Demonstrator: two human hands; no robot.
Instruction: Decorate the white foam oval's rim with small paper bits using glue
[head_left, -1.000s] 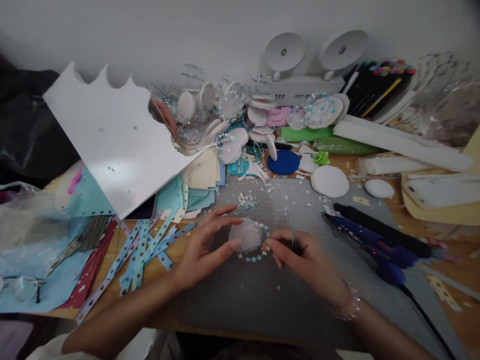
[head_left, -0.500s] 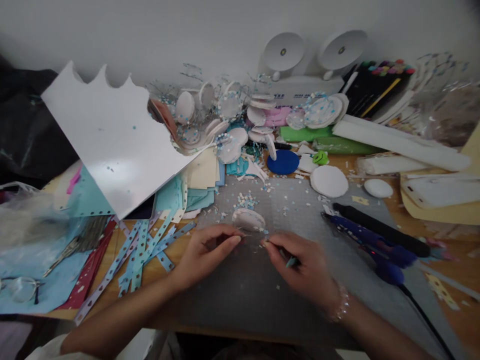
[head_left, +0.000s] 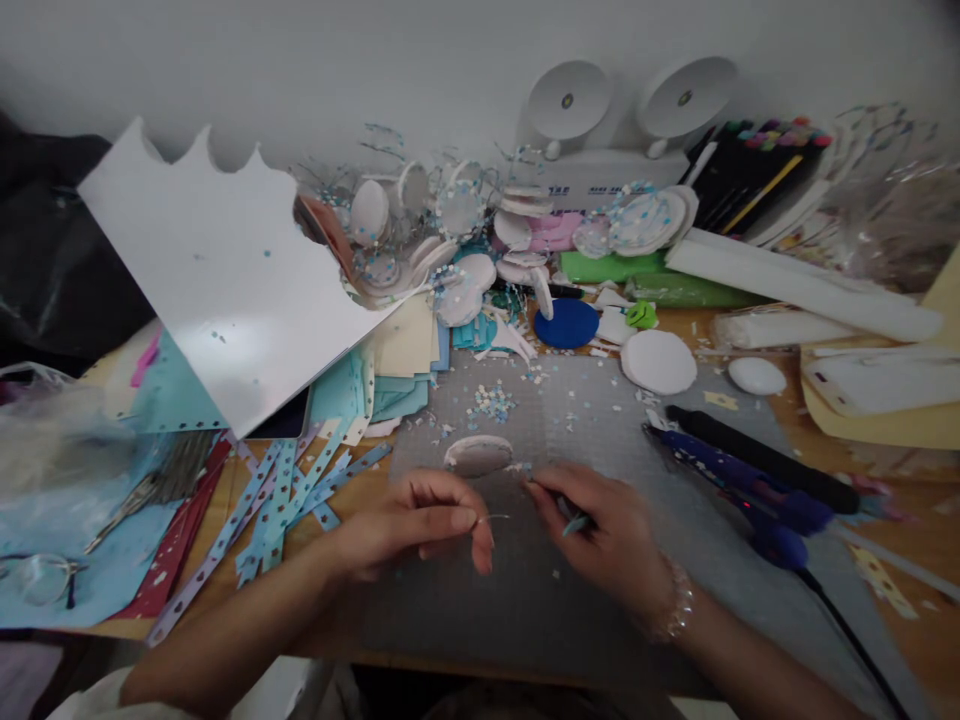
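While my left hand [head_left: 416, 522] pinches a thin strand [head_left: 496, 517] between thumb and finger, my right hand [head_left: 600, 515] is curled round some teal thing [head_left: 576, 524]; can't tell if its fingertips touch the white disc [head_left: 478, 456] just beyond. I'd call that disc partway done: dotted discs [head_left: 459, 208] crowd the far desk [head_left: 791, 420], but loose bits [head_left: 491, 402] sit unused on the mat [head_left: 555, 600].

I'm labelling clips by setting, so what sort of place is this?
Probably a craft workspace, perhaps at home or in a small studio: a corded glue gun lies on a grey cutting mat, and punched paper strips are heaped at the left.
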